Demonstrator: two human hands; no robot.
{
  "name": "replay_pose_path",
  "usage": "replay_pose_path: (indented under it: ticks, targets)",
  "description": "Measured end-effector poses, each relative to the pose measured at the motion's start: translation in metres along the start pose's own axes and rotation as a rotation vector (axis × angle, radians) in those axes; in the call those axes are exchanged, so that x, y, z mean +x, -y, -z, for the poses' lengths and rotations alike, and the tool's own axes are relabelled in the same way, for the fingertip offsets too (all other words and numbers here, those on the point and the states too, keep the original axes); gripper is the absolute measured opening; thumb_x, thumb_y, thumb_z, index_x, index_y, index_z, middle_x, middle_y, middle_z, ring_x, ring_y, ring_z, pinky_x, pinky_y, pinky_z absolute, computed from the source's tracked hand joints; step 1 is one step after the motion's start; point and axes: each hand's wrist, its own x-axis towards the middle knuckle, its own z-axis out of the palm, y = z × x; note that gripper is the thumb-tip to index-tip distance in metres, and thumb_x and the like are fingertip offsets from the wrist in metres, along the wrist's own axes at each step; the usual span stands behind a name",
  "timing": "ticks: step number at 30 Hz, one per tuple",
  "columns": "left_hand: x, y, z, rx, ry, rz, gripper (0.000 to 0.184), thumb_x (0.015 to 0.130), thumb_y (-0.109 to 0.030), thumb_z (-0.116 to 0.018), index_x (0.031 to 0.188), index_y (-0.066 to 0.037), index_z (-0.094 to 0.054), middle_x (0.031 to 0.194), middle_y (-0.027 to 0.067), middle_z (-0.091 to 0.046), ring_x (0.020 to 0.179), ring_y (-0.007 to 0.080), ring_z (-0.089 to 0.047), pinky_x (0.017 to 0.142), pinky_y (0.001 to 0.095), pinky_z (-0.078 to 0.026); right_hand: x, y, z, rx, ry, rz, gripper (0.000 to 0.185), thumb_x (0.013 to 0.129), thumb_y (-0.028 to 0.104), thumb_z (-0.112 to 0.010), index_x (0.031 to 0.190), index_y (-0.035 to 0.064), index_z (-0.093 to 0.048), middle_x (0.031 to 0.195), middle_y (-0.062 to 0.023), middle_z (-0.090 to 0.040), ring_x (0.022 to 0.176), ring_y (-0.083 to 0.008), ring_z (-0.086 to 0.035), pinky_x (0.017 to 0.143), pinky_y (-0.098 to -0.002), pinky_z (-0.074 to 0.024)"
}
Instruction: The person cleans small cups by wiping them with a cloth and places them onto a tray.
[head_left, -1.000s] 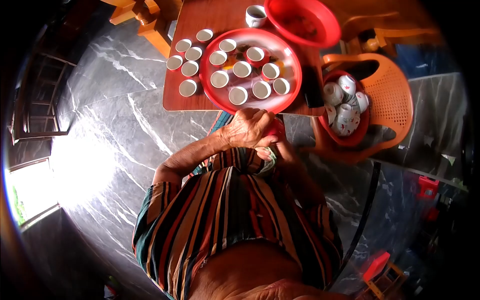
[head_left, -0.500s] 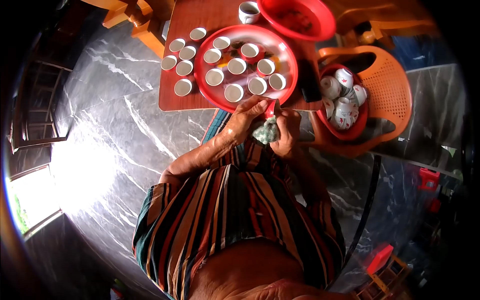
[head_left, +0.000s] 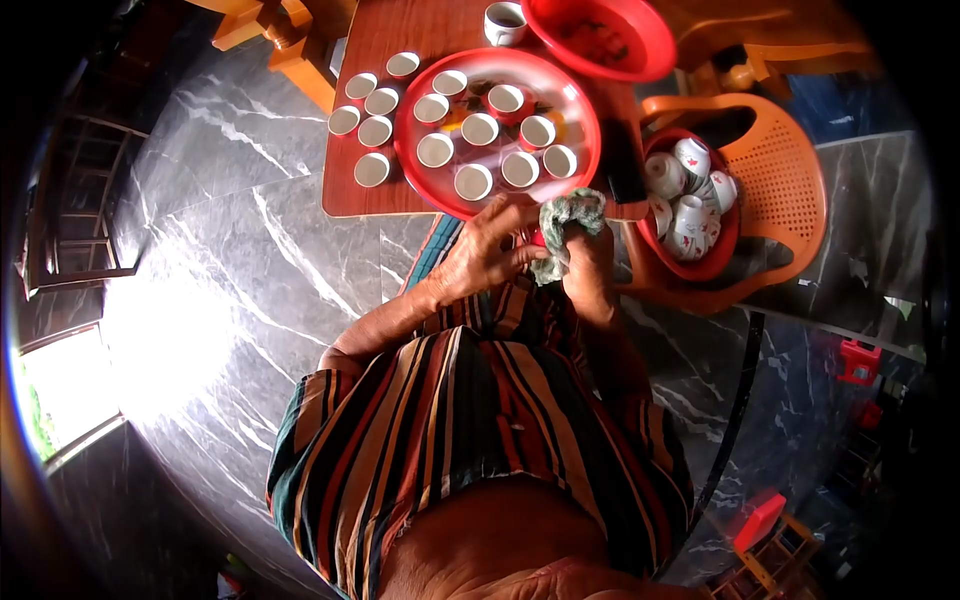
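My left hand (head_left: pixel 485 250) curls around a red cup (head_left: pixel 538 238) just in front of the tray's near edge. Only a sliver of that cup's red side shows; fingers and cloth hide the rest. In my right hand (head_left: pixel 590 262) is a crumpled green-and-white cloth (head_left: pixel 573 207), bunched up over the fingers and against the cup. Just beyond my hands lies a round red tray (head_left: pixel 420 178) with several small cups (head_left: pixel 473 182) standing upright on it, white inside and red outside. More such cups (head_left: pixel 372 170) stand on the table left of the tray.
On the wooden table (head_left: pixel 345 200) are a white mug (head_left: pixel 504 24), a red basin (head_left: pixel 650 45) and a dark phone-like object (head_left: pixel 627 178). An orange plastic chair (head_left: pixel 775 190) at right bears a red bowl (head_left: pixel 692 268) of white patterned cups and bowls (head_left: pixel 690 215).
The cloth has risen from below my hands to over the right fingers and beside the cup. My left fingers have spread and shifted on the cup. The view has moved slightly.
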Motion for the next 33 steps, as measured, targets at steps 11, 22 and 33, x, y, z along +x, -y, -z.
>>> replay_pose_path:
  ticks: [11,22,33]
  targets:
    - [0.002,0.027,-0.007,-0.991,-0.003,0.680,0.048,0.094,-0.037,-0.053,0.121,0.003,-0.051,0.101,0.0083,-0.062,0.077,0.0130,-0.062,0.065,0.0246,-0.051,-0.015,-0.010,0.025,-0.825,0.338,0.676,0.015,0.082,0.006,-0.060,0.097,0.0016,-0.058,0.099,-0.0142,-0.057,0.090,-0.0272,-0.056,0.081,-0.0372,-0.0445]
    - [-0.011,0.039,-0.002,-0.993,0.234,0.547,0.024,0.090,-0.031,-0.060,0.094,-0.007,-0.057,0.076,0.0007,-0.058,0.063,0.0111,-0.057,0.055,0.0247,-0.048,0.005,-0.029,0.031,0.209,0.135,0.086,0.014,0.089,0.013,-0.052,0.082,0.0005,-0.051,0.067,-0.0082,-0.052,0.048,-0.0115,-0.043,0.044,-0.0237,-0.0343]
    - [-0.008,0.002,-0.005,-0.906,-0.091,0.636,0.024,0.090,-0.029,-0.062,0.081,-0.007,-0.059,0.072,-0.0022,-0.057,0.063,0.0057,-0.051,0.055,0.0204,-0.040,-0.013,-0.022,0.028,-0.332,0.379,0.363,0.046,0.079,-0.004,-0.063,0.121,0.0006,-0.044,0.088,-0.0123,-0.057,0.070,-0.0181,-0.056,0.064,-0.0304,-0.0475]
